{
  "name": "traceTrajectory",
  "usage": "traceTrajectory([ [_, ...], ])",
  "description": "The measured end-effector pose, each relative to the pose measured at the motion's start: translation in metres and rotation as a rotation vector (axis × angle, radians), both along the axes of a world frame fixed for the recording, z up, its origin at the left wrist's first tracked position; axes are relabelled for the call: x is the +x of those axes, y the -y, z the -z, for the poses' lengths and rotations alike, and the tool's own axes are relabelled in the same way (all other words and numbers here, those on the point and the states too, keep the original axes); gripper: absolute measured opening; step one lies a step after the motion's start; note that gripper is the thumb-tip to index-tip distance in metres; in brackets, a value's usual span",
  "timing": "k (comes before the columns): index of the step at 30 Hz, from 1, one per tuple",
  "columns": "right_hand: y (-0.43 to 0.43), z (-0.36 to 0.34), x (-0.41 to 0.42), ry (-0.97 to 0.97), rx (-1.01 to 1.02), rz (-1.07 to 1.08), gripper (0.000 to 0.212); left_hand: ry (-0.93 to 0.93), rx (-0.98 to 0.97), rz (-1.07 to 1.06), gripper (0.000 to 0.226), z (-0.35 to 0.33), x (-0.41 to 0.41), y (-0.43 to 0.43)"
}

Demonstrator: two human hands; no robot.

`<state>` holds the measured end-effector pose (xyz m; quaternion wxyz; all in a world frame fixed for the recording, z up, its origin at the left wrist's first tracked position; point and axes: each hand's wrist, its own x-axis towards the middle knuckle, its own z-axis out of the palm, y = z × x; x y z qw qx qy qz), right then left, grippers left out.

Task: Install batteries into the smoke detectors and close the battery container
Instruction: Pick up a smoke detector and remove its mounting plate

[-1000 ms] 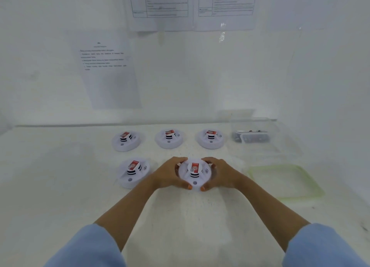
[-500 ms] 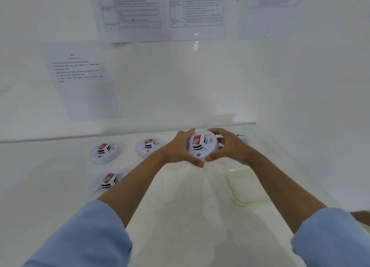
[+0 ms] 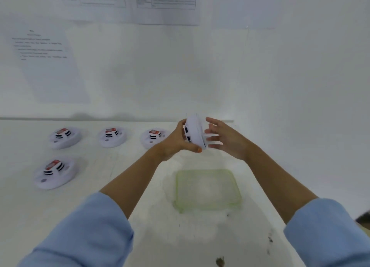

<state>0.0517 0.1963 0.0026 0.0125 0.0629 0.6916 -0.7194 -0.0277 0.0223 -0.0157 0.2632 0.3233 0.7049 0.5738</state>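
Gripping a detector [image 3: 195, 131] by its rim, your left hand [image 3: 174, 140] holds it on edge in the air above the green lid [image 3: 207, 189]. Your right hand [image 3: 228, 138] is spread just beside its back. Four other detectors [image 3: 64, 137] lie on the table [image 3: 96, 166] to the left.

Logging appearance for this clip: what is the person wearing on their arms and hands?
Both sleeves are light blue. The left sleeve and right sleeve stop short, leaving the forearms bare. The left hand and right hand are bare: no gloves, watch or rings visible. The left thumbnail looks painted orange.
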Motion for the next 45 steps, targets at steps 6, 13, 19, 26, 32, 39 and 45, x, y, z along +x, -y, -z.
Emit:
traceTrajectory([
  [6, -0.005, 0.018, 0.001, 0.029, -0.102, -0.11, 0.053, 0.054, 0.086, -0.017, 0.105, 0.012, 0.009, -0.011],
  [13, -0.014, 0.013, -0.007, -0.072, -0.068, -0.085, 0.051, -0.123, 0.099, -0.134, 0.112, 0.007, 0.008, -0.006],
  [19, -0.01, 0.007, -0.01, -0.133, 0.095, -0.048, 0.051, -0.315, 0.14, -0.165, 0.112, 0.002, 0.007, -0.006],
  [26, -0.004, -0.002, -0.014, -0.229, 0.302, -0.042, 0.047, -0.286, 0.198, -0.211, 0.109, 0.007, -0.002, -0.01],
  [32, -0.003, -0.027, -0.022, -0.439, 1.048, -0.007, 0.07, -0.289, 0.234, -0.189, 0.1, 0.002, -0.006, -0.012],
  [39, 0.002, -0.043, -0.022, -0.445, 1.309, -0.101, 0.063, -0.281, 0.241, -0.146, 0.095, 0.005, -0.008, -0.017],
  [45, 0.001, -0.046, -0.028, -0.452, 1.44, -0.177, 0.063, -0.28, 0.23, -0.148, 0.093, 0.006, -0.013, -0.018],
])
